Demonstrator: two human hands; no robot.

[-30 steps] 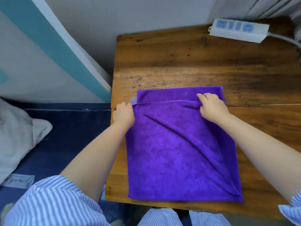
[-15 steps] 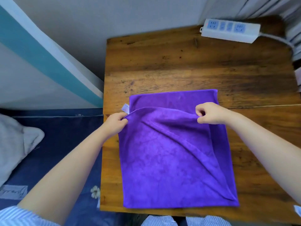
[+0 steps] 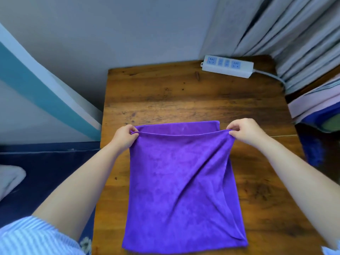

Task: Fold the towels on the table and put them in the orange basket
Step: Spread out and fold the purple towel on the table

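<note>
1 purple towel [image 3: 180, 190] in view, lying on the wooden desk [image 3: 184, 100] w/ its top layer lifted at the far edge; lower layer flat beneath. 2 hands: left hand [image 3: 124, 138] has fingers curled, pinching the far-left corner; right hand [image 3: 246, 132] pinches the far-right corner, edge taut btwn them. Left of desk: dark blue bedding [image 3: 46, 173], 1 pale cushion [image 3: 10, 181]. Far right corner: 1 white power strip [image 3: 227, 66] w/ cord, grey curtain [image 3: 287, 34], stacked fabric [image 3: 316, 107] beside the desk.
</note>
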